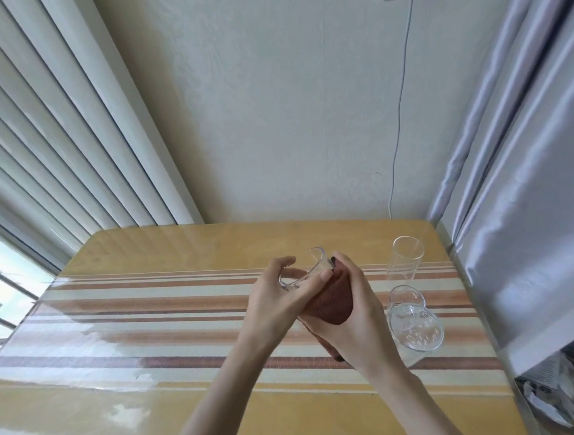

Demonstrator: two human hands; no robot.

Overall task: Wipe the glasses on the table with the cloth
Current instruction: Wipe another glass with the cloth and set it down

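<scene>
My left hand (278, 303) grips a clear glass (305, 269) by its base, lifted and tilted above the table (116, 333). My right hand (356, 308) holds a brown cloth (330, 305) wrapped against the glass's side, thumb near the rim. A tall clear glass (406, 259) stands upright at the right of the table. In front of it sits a patterned glass jug (414, 324) with a spout.
The table has a glossy yellow top with brown and cream stripes. A wall with a hanging white cable (404, 105) is behind it, window blinds (49, 133) at the left, a silvery curtain (534, 197) at the right. Clutter (567, 394) lies at the bottom right.
</scene>
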